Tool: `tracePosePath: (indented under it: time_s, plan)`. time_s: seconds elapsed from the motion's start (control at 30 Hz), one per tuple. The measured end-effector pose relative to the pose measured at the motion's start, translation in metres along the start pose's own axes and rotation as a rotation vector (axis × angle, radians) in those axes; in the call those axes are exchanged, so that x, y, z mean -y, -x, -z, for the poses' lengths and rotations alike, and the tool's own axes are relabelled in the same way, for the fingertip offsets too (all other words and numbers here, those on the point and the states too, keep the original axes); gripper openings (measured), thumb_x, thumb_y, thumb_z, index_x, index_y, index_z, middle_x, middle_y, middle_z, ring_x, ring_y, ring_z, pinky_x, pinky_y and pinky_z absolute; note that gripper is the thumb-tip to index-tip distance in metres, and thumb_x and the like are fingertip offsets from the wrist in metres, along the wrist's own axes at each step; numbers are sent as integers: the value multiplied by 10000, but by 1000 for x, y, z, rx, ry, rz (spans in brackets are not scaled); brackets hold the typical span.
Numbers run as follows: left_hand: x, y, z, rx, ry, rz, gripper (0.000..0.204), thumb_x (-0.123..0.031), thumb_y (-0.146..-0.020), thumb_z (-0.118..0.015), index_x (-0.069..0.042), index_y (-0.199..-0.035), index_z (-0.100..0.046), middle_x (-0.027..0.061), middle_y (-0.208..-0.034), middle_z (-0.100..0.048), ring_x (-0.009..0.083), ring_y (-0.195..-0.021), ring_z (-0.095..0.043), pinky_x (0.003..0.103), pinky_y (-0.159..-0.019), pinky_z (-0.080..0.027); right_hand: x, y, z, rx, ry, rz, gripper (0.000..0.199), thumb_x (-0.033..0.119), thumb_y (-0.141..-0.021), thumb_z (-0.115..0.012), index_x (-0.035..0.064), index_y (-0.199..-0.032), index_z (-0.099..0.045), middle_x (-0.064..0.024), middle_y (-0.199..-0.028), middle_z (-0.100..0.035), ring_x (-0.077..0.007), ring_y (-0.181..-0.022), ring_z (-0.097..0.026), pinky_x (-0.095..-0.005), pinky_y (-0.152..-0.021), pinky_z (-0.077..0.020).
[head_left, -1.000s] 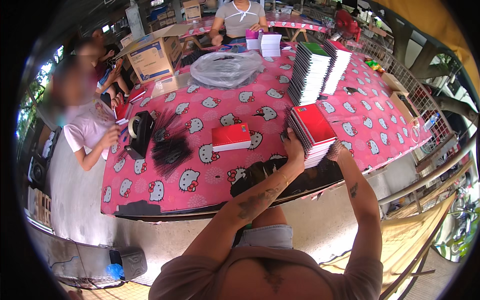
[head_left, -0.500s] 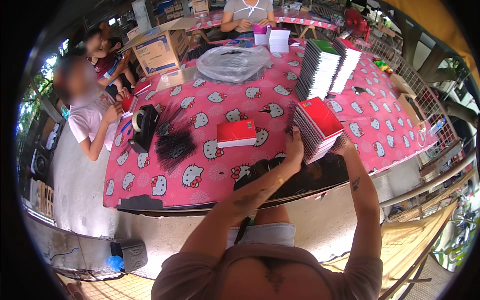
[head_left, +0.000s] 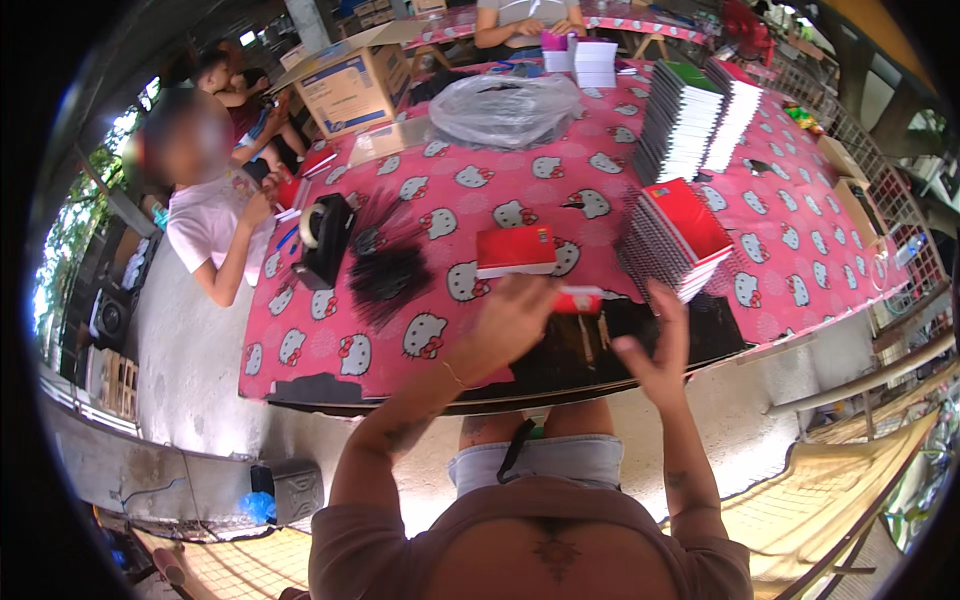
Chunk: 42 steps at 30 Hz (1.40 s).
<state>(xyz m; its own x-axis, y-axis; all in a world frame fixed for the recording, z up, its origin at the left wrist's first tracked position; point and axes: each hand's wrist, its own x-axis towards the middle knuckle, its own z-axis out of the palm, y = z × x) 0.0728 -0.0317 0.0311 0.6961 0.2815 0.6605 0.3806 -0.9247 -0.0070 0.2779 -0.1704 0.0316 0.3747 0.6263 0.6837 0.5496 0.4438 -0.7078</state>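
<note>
My left hand (head_left: 515, 318) is palm down over the table's near edge, just in front of a small pile of red notebooks (head_left: 515, 252). A red-and-white piece (head_left: 578, 300) shows beside its fingertips; whether the hand grips it I cannot tell. My right hand (head_left: 660, 350) is open, thumb and fingers apart, with nothing in it. Just beyond it a tall stack of red notebooks (head_left: 685, 228) stands with black spiral wire along its left side. Bundles of black binding coils (head_left: 388, 282) lie left of my left hand.
Behind the stack stand taller spiral-bound stacks, one topped green (head_left: 682, 120), one red (head_left: 733, 115). A tape dispenser (head_left: 325, 245), clear plastic bag (head_left: 505, 112) and cardboard box (head_left: 350, 90) are on the pink patterned table (head_left: 420, 390). One person works at the left, another across.
Both hands have let go of the tall red notebook stack. My left hand has moved left toward the small pile; my right has drawn back and opened. The view has shifted.
</note>
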Motion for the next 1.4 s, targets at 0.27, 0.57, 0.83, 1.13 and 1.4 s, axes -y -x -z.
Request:
tracePosePath:
  time_s: [0.27,0.57,0.83,1.13,1.4]
  plan:
    - [133,73,20,-60,-333,579,143,-158,-894,-620,-32,-908,-685,207,-961,-665,387,-862,-626,478,-796,-513,-50,60,-50,209,-199,-414,427,-19,-799,-769,36,-1183,-591,-62,-963,-681,-115,-844,-638,-259,-778,-505]
    - [176,109,27,-108,-357,661,212,-161,-934,-610,-68,-1125,-602,168,-975,-612,380,-874,-648,476,-756,-542,-36,44,-57,447,-355,-527,220,56,-887,-709,12,-1102,-696,-40,-977,-697,-92,-908,-627,-240,-827,-492]
    - [222,115,41,172,-228,619,160,-188,-875,-679,-125,-1022,-682,113,-980,-664,351,-863,-680,471,-742,-548,-43,51,-60,451,-384,-555,268,71,-897,-709,0,-1154,-684,-47,-1011,-707,-90,-917,-629,-236,-832,-495]
    - [257,101,14,123,-364,703,182,-262,-920,-646,-101,-1002,-665,142,-974,-662,378,-879,-670,479,-754,-545,-42,53,-59,410,-412,-559,250,82,-920,-700,-10,-1152,-684,-48,-1023,-702,-96,-941,-620,-240,-849,-493]
    - [220,75,43,-93,-46,650,275,-263,-996,-564,-22,-1073,-670,205,-970,-659,430,-809,-647,476,-703,-525,-34,45,-61,423,-423,-535,303,71,-922,-694,-30,-1207,-666,-82,-1093,-704,-118,-981,-626,-262,-882,-493]
